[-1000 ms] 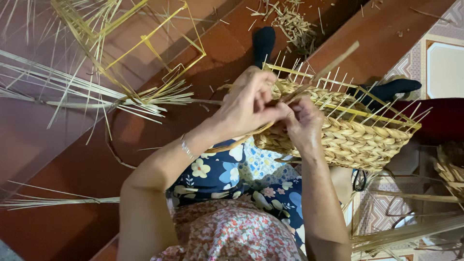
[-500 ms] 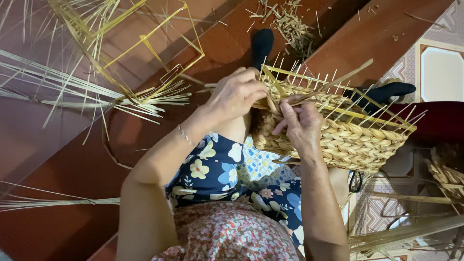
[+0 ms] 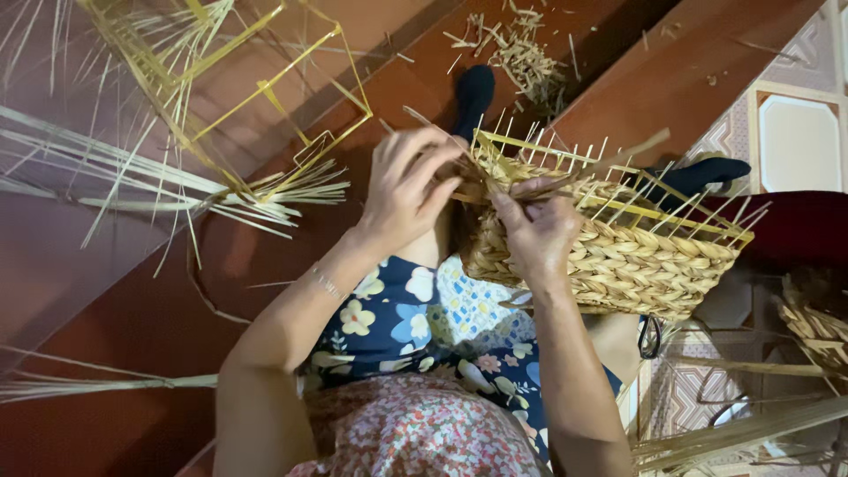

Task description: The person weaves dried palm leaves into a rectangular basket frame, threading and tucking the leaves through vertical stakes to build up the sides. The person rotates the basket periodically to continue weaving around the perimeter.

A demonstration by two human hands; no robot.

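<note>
A half-woven straw basket (image 3: pixel 636 256) on a yellow wire frame rests on my lap, its upright stakes sticking out along the rim. My left hand (image 3: pixel 408 190) is at the basket's left end, fingers closed on a dry straw strand (image 3: pixel 442 141) that runs toward the rim. My right hand (image 3: pixel 537 231) lies against the basket's near wall, with thumb and fingers pinching the weave just under the rim. My feet in dark socks (image 3: pixel 473 93) show beyond the basket.
A bare yellow wire frame (image 3: pixel 265 88) and bundles of loose straw (image 3: pixel 132 177) lie on the red-brown floor to the left. Straw offcuts (image 3: pixel 517 49) are scattered ahead. More straw and another woven piece (image 3: pixel 813 318) sit at the right on patterned tiles.
My left hand has drawn away from the right hand to the left, pulling the strand out. The right hand stays at the basket's rim. The basket has tilted slightly.
</note>
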